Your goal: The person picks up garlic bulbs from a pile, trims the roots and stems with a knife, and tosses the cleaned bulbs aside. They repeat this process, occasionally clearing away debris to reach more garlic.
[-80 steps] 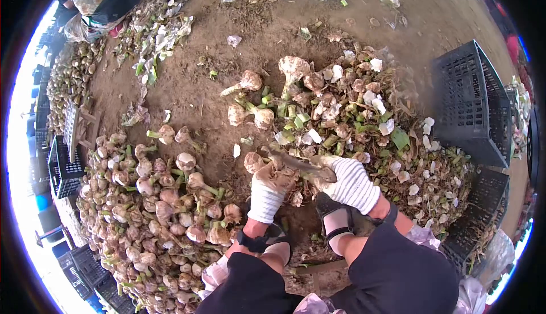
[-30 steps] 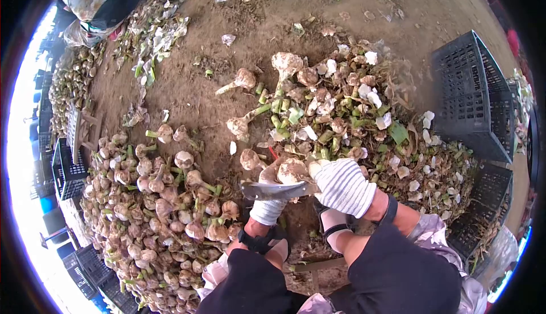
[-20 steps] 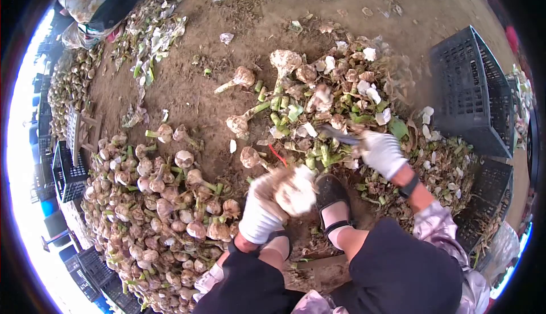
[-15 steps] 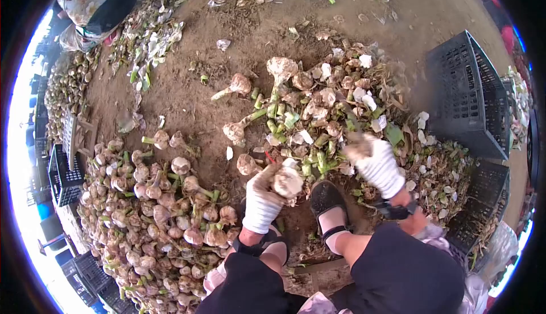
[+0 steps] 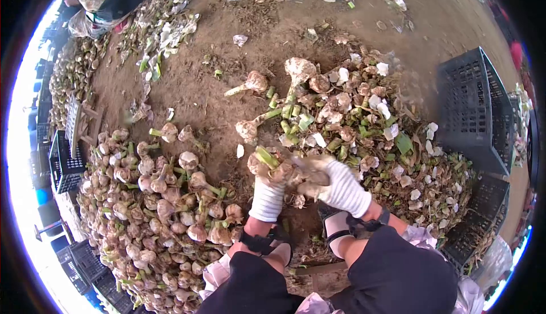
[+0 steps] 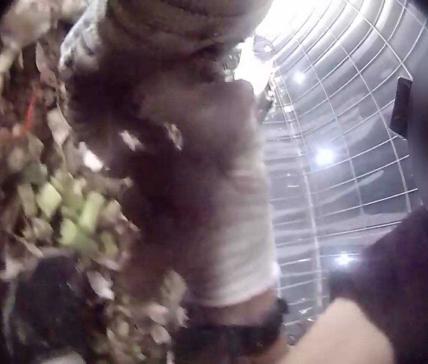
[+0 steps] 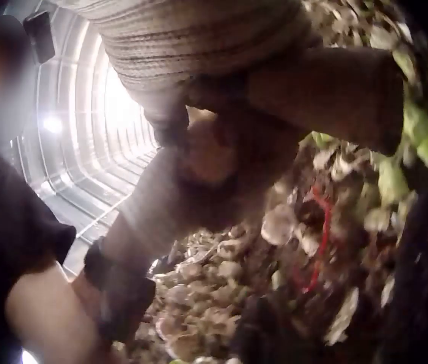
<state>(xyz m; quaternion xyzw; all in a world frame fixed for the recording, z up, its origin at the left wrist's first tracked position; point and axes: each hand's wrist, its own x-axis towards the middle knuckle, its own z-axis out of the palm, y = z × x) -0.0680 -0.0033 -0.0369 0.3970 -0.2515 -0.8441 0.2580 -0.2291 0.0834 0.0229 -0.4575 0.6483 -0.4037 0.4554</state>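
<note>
In the head view, my gloved left hand (image 5: 267,197) grips a garlic bulb (image 5: 282,173), its green stem (image 5: 265,157) pointing up and left. My gloved right hand (image 5: 346,190) is right beside it, its fingers blurred and close to the bulb. From the right wrist view, a dark broad knife blade (image 7: 335,98) sticks out of that hand. The bulb's pale round side (image 7: 210,152) shows there between both hands. Shadow and blur hide most of the left fingers in the left wrist view. Another bulb (image 5: 257,164) lies on the ground beyond the left hand.
A large heap of garlic bulbs (image 5: 153,206) spreads at the left. Cut stems and peel (image 5: 364,121) are piled at the right, beside a black plastic crate (image 5: 472,109). Several stemmed bulbs (image 5: 247,129) lie ahead on bare soil. My shoes stand just below the hands.
My right hand has come back left from the stem pile to the left hand. The bulb in the left hand showed a pale round face half a second ago; now its green stem shows.
</note>
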